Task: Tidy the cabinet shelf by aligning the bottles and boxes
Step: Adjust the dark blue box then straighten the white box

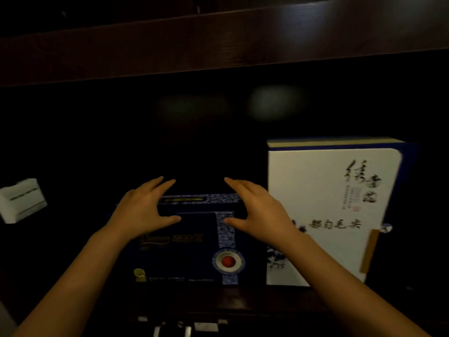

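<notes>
A dark blue box (184,254) with a patterned strip and a red dot in a round emblem stands upright mid-shelf. To its right, nearly touching, stands a taller white box (323,190) with black calligraphy and blue edging. My left hand (143,210) lies over the blue box's upper left corner and my right hand (257,210) over its upper right corner. On both hands the fingers are spread and stretched past the top edge, and the thumbs lie on the front face. Whether the fingers press on the box is unclear.
A small white object (21,200) sits at the far left of the dark shelf. The wooden shelf board above (218,40) hangs low overhead. The shelf's front edge (230,302) runs below the boxes, with small metal pieces (179,327) beneath it.
</notes>
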`<state>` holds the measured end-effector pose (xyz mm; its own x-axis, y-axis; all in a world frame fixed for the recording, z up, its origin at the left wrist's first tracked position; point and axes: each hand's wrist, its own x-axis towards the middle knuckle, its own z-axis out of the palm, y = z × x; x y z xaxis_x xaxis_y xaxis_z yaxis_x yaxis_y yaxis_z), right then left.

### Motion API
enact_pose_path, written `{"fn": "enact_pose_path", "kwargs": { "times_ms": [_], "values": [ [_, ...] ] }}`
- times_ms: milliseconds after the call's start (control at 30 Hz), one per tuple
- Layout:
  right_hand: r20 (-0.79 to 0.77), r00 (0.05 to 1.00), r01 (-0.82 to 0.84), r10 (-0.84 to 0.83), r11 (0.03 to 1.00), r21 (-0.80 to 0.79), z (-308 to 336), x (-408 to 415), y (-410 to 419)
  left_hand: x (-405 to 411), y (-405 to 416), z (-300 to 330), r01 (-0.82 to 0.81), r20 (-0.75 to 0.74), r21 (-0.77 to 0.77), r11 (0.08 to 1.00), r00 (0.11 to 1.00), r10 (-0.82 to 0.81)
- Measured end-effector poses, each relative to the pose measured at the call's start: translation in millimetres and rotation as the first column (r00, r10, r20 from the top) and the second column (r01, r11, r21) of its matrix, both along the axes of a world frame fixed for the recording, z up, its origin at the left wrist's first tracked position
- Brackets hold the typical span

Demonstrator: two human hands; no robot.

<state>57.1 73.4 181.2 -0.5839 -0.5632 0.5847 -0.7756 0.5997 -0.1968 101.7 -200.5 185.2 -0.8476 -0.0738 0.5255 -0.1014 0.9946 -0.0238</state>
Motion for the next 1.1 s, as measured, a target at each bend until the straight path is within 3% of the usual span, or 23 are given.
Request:
{"fn": "enact_pose_path", "kwargs": {
  "times_ms": [133, 433, 767, 1100],
  "values": [
    [-0.004, 0.999, 0.045, -0.045, 0.989, 0.144, -9.6, -21.7, -54.6, -6.6, -43.5, -3.6, -0.060, 0.154, -0.069, 0.996, 0.986, 0.070],
    [-0.027, 0.970, 0.232, -0.243, 0.880, 0.414, -34.5, -44.4, -94.6, -17.5, -71.3, -30.1, 0.024, 0.313, 0.028, 0.999, 0.949, -0.031],
    [-0.003, 0.965, 0.238, -0.263, 0.867, 0.437, -33.8, -38.6, -90.3, -26.1, -78.9, -45.8, 0.041, 0.251, -0.025, 0.999, 0.968, -0.033],
    [0.049, 0.943, 0.284, -0.328, 0.876, 0.390, -39.6, -36.3, -90.3, -21.6, -78.1, -52.9, -0.031, 0.215, 0.066, 0.997, 0.976, 0.016]
  ]
}}
